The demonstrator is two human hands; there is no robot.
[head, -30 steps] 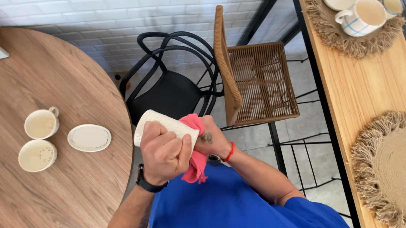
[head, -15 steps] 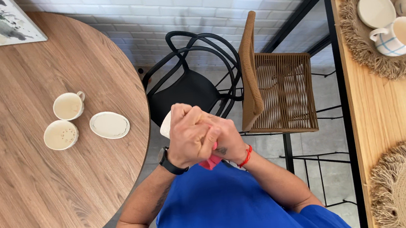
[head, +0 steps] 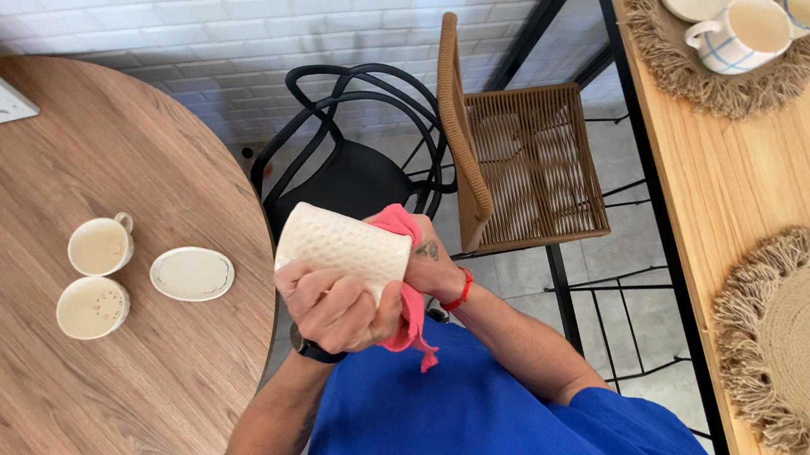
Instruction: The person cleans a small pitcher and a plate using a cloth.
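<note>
Round worktop (head: 61,394): lying well left of the mug, carrying two cream cups (head: 101,245) (head: 92,306) and a small saucer (head: 192,274).
Left hand (head: 338,310): wrapping its fingers around the cream dimpled mug (head: 342,249), gripping its side wall from below.
Cream dimpled mug: tilting on its side in mid-air, above the lap, clear of the round worktop; probably ceramic, stiff, breakable, glazed and somewhat slippery, best gripped around the body.
Pink cloth (head: 407,297): soft, hanging just right of the mug.
Right hand (head: 429,265): pressing the cloth against the mug, fingers mostly hidden.
Long worktop (head: 751,181): well right of the mug.
</note>
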